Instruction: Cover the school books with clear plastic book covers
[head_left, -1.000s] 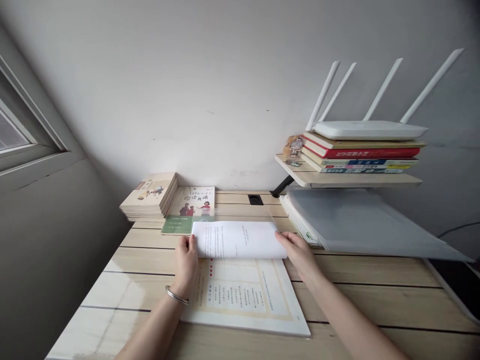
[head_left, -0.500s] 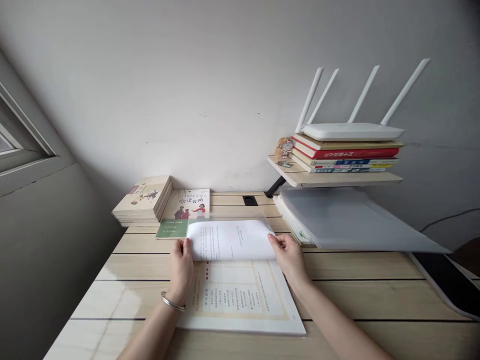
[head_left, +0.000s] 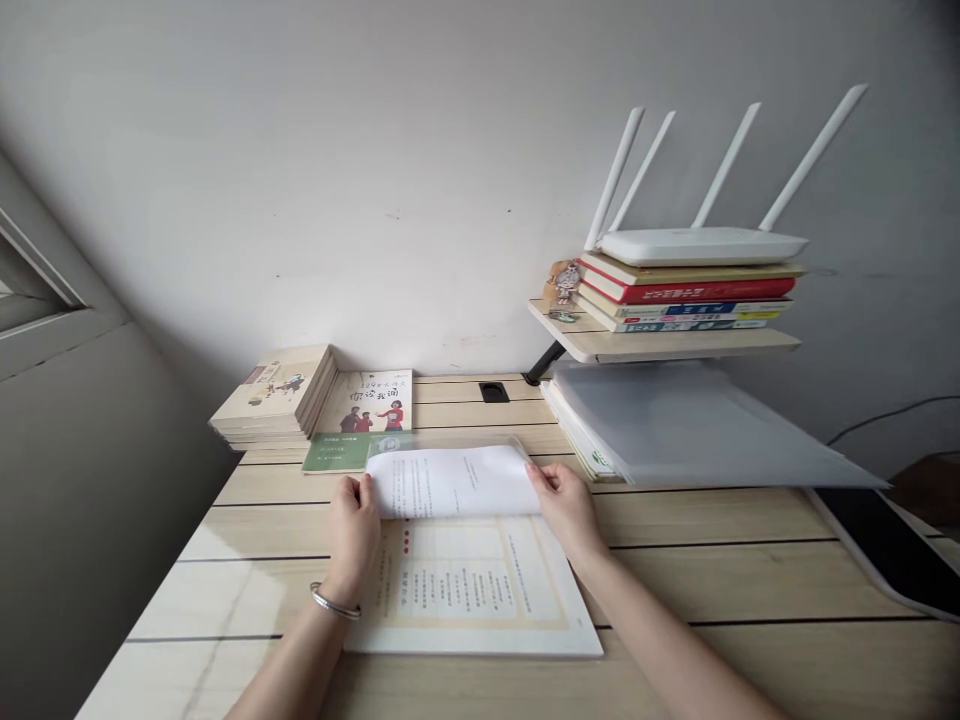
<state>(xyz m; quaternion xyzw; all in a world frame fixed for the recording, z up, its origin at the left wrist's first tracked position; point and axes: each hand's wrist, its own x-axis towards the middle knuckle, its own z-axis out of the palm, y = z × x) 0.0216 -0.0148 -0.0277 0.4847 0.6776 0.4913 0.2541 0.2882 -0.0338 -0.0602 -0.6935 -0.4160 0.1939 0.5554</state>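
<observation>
Both hands grip a white printed sheet (head_left: 454, 480) by its side edges, left hand (head_left: 352, 530) and right hand (head_left: 568, 510) closed on it above a cream-bordered booklet (head_left: 465, 590) lying on the pale wooden bench (head_left: 750, 570). The curled sheet hides the booklet's top and part of a green-and-cream paperback (head_left: 360, 420). Print throughout is too small to read; the paperback's title shows only blurred Chinese characters.

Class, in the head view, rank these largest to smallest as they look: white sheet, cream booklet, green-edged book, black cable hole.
1. cream booklet.
2 and 3. white sheet and green-edged book look alike; the book lies farther back and is partly covered, so they stay unranked.
4. black cable hole.
</observation>
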